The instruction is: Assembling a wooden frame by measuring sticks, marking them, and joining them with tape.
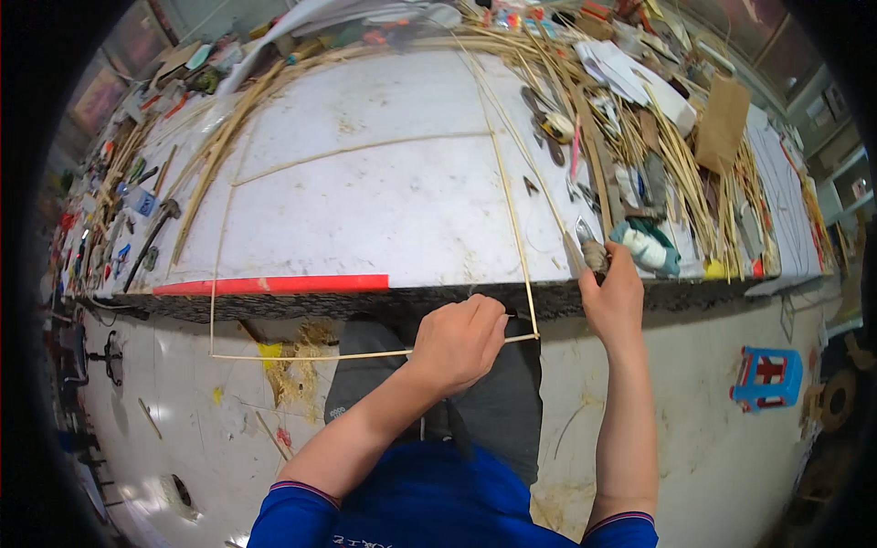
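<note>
A light frame of thin bamboo strips [512,215] lies partly on the white-covered table, its near side jutting past the edge above my lap. My left hand [457,342] is closed over that near strip, close to the frame's right corner. A small dark tip [510,315] shows beside its fingers; what it belongs to is hidden. At the table's front edge, my right hand [614,297] has thumb and fingers around a small ball of grey-beige twine [595,255]. A bundle of white and teal cloth [647,248] lies just right of it.
Bamboo strips [681,164] and tools crowd the table's right side. More strips [219,146] and a hammer [160,228] lie at left. A red strip [274,284] runs along the front edge. A blue stool [767,378] stands on the floor at right.
</note>
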`<state>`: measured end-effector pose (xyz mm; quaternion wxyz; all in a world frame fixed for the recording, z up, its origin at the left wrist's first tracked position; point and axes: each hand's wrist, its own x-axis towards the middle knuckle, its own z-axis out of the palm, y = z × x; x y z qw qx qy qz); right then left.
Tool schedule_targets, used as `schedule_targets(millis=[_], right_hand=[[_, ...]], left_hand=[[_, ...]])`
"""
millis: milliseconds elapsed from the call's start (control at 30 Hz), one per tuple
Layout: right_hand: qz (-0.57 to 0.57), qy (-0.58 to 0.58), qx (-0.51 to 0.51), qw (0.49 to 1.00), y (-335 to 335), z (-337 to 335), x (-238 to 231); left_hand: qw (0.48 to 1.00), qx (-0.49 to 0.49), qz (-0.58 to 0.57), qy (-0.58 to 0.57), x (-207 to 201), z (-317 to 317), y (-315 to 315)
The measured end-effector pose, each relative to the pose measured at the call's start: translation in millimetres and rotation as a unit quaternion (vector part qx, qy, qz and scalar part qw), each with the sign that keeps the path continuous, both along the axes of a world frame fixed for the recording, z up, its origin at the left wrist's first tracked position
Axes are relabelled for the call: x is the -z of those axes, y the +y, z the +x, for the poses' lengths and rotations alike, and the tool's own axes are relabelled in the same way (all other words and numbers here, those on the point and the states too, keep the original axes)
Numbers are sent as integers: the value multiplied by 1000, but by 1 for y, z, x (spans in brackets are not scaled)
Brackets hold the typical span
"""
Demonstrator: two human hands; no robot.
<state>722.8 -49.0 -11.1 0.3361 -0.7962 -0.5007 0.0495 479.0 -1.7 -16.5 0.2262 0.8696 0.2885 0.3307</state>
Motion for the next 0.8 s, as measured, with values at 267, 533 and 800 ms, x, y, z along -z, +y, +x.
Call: schedule_targets(millis=[267,533,800], right_hand=[[6,-225,9,974,76,4,10],[-58,-207,-108,971,34,-82,-25],[-194,-116,-66,972,16,-84,2]], left_hand=[[996,-83,-3,-46,-14,-49,11],[988,-142,-20,-50,-2,-106,24],[986,-154,-25,-56,2,-127,21]])
